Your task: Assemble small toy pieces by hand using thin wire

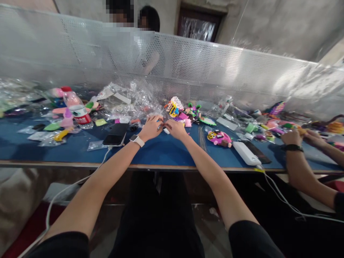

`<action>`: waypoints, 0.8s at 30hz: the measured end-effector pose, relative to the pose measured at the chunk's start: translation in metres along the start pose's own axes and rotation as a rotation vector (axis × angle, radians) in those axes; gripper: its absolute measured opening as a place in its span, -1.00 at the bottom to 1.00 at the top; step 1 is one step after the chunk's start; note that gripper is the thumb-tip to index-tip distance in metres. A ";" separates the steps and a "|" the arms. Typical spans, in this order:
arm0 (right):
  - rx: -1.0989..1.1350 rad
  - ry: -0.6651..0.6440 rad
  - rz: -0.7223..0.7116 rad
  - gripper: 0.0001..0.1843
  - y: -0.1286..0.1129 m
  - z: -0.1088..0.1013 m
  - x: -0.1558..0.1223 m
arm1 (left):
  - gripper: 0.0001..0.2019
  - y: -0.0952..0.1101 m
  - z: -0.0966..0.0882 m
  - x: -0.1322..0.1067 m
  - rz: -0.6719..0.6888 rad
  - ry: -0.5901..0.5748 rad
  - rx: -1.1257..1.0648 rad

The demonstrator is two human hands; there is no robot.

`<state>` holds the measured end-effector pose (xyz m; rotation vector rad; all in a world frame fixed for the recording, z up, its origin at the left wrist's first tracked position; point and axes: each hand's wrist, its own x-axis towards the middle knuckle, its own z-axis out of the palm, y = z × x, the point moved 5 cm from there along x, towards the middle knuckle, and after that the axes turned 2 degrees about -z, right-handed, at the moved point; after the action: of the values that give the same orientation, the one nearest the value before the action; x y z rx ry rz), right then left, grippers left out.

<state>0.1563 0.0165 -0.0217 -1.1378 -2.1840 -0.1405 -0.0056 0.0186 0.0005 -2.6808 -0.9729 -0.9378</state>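
My left hand (152,128), with a white-banded watch (137,140) at the wrist, meets my right hand (176,129) over the blue table (163,154). The fingers of both are closed together at the fingertips around something small. A bit of blue and white shows between them, but I cannot make out what it is. Just beyond my right hand stand colourful clay-like figures (174,106), with pink pieces (185,120) beside them. A pink and yellow figure (219,138) lies to the right, past a bundle of thin wires (202,139).
Left of my hands are a black phone (116,134) on a white cable, a water bottle (80,114) and clear plastic bags (126,98). A white power bank (245,153) lies at the right, near a co-worker's hands (292,138). A perforated metal screen (199,68) closes the back.
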 end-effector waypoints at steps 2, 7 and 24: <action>0.007 0.000 -0.012 -0.80 -0.001 0.000 0.000 | -0.82 -0.002 0.000 0.000 -0.003 -0.002 0.014; 0.036 0.002 -0.021 -0.77 -0.003 -0.002 -0.001 | -0.81 -0.006 0.004 0.000 0.004 -0.026 0.034; 0.119 0.005 -0.120 -0.69 -0.004 -0.004 -0.002 | -0.87 -0.034 0.014 0.003 -0.084 -0.006 -0.481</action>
<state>0.1558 0.0109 -0.0189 -0.9405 -2.2255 -0.0640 -0.0180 0.0516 -0.0114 -3.0425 -0.9692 -1.3304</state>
